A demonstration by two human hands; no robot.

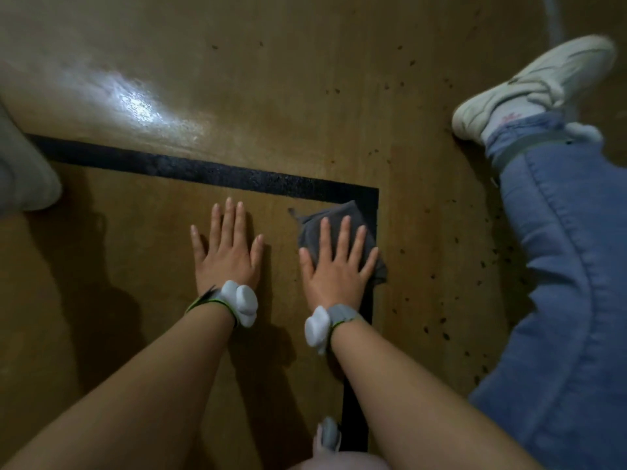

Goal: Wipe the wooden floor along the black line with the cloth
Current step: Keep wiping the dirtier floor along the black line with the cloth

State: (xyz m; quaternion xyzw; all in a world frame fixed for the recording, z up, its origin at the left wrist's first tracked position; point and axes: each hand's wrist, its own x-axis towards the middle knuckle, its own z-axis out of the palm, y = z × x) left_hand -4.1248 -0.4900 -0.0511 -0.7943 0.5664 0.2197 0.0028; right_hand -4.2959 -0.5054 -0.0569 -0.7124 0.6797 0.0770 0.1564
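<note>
A black line [190, 168] runs across the wooden floor [271, 79] from the left, turns a corner at the right and comes down toward me. A dark grey cloth [334, 213] lies just inside that corner, partly over the line. My right hand [337, 264] presses flat on the cloth with straight, spread fingers. Left of it, my left hand [229, 247] rests flat on the bare floor, apart from the cloth and below the line. Both wrists wear grey bands with white pieces.
My right leg in blue jeans [559, 283] stretches along the right side, ending in a white shoe [532, 86]. Another white shoe [23, 171] sits at the left edge on the line. Dark specks dot the floor right of the corner. A bright glare lies above the line.
</note>
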